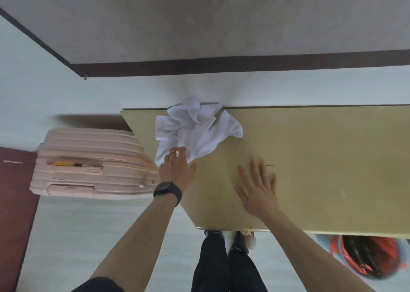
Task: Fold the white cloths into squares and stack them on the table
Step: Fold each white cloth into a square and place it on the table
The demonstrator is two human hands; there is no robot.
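Just ahead of left hand (177, 169), touching its fingers, crumpled white cloths (195, 132), grip unclear, right hand (257, 189) spread flat, apart.

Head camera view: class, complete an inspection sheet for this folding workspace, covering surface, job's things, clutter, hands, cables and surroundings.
Surface: tan table, faint scratches.
Job's things: white cloths crumpled in one heap at the table's far left corner; none folded.
Clutter: nothing seen.
Hands: left hand touches the heap's near edge; right hand spread open over the table, blurred.
Cables: nothing seen.
Surroundings: pink suitcase left of the table; red container on the floor, lower right.
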